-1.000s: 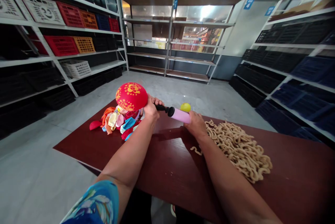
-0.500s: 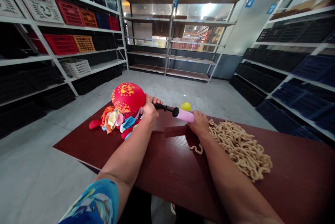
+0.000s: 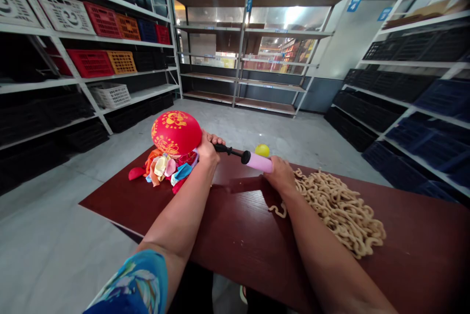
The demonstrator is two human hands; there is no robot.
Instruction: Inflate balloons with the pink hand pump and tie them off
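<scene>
A red balloon (image 3: 175,132) with yellow printed figures, partly blown up, lies at the left above a heap of limp balloons (image 3: 171,169) in several colours. My left hand (image 3: 209,147) is closed at the balloon's neck, which its fingers hide, against the black end of a hand pump. My right hand (image 3: 279,173) is wrapped around the pink barrel of the pump (image 3: 258,162), held at a slant over the table. Behind the barrel shows a small yellow balloon (image 3: 262,151). Beside my right forearm lies a pile of tan, knobbly strands (image 3: 341,211).
The dark red-brown table (image 3: 242,240) stands before me. One short strand piece (image 3: 278,210) lies apart from the pile. Shelves with coloured crates (image 3: 91,63) run along the left, a metal rack (image 3: 235,84) stands behind, and dark crates (image 3: 396,88) fill the right-hand shelves.
The red balloon looks slightly larger and has shifted a little left and up. Both hands keep their grips, and the pump is nearly unmoved. The view has shifted slightly.
</scene>
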